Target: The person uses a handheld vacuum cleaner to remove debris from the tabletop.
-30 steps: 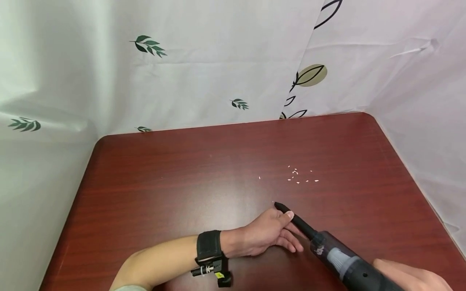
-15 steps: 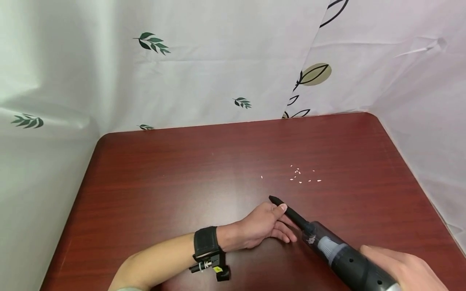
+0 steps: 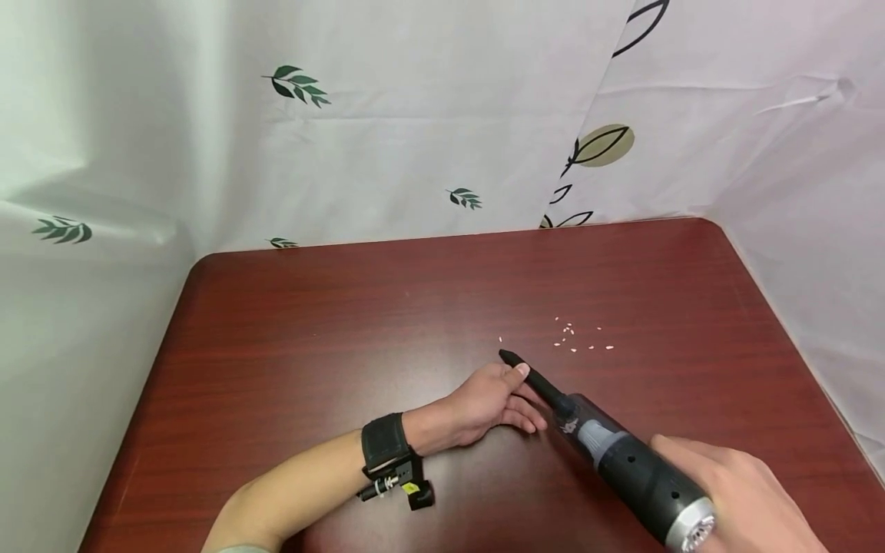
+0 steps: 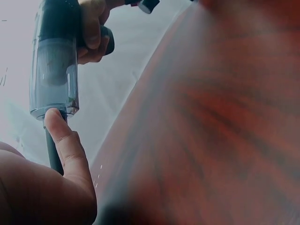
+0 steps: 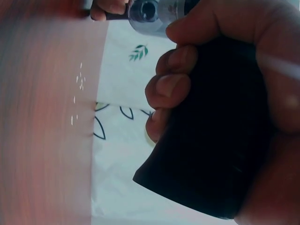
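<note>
A black handheld vacuum (image 3: 636,476) with a clear dust cup (image 4: 54,70) lies low over the red-brown table (image 3: 311,322), its thin nozzle (image 3: 535,382) pointing up and left. My right hand (image 3: 740,491) grips its black handle (image 5: 211,140). My left hand (image 3: 487,399) rests on the table beside the nozzle, thumb (image 4: 65,140) laid along it and fingers curled beneath. The nozzle tip sits just below a single white grain (image 3: 501,339). Several white grains (image 3: 574,338) lie scattered to the right of the tip.
White cloth with leaf prints (image 3: 415,138) hangs round the table on the left, back and right. The table's rounded far corners and right edge (image 3: 781,322) meet this cloth. A black wrist strap with a camera (image 3: 390,468) sits on my left forearm.
Both hands and the vacuum have moved forward and left. The nozzle tip has come up close to the single grain left of the scattered ones.
</note>
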`<action>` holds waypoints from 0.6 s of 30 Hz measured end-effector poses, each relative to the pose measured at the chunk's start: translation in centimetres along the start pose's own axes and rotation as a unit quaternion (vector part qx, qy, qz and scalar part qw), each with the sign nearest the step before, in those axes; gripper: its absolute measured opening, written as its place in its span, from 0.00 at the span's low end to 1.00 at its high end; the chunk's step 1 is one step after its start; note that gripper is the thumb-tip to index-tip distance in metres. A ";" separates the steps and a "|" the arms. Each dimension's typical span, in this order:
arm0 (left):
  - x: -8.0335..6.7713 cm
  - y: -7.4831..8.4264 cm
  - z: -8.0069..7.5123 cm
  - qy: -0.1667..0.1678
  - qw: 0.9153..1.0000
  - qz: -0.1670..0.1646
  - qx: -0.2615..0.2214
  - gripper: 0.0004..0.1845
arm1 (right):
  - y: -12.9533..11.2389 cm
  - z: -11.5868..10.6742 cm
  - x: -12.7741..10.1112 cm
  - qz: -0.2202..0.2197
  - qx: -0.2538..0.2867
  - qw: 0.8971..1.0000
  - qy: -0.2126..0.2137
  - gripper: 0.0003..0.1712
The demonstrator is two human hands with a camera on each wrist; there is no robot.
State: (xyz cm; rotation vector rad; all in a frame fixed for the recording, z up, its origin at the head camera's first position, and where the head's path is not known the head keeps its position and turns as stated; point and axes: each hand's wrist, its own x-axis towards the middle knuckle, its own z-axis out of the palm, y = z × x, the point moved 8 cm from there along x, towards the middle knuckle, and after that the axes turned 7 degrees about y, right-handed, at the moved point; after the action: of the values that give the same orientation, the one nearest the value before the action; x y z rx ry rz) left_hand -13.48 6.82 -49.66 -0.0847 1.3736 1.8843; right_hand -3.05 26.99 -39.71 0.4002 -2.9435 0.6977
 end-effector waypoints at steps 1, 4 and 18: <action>0.1 0.1 -0.2 0.003 1.000 0.001 0.002 0.26 | -0.3 0.1 0.3 0.011 0.001 1.000 -0.006 0.34; 0.4 0.4 -0.7 0.012 1.000 0.001 0.002 0.25 | -1.2 0.0 0.9 0.007 -0.007 1.000 0.010 0.35; 2.0 0.9 -0.3 0.000 1.000 0.004 -0.008 0.24 | -1.7 -0.4 1.1 -0.022 -0.010 0.998 0.056 0.36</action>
State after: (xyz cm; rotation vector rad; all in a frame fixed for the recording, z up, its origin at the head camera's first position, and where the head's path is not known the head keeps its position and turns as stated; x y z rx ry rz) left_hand -15.48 7.54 -50.05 -0.0883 1.3600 1.9019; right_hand -3.60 25.44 -38.47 0.4080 -2.8251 0.6620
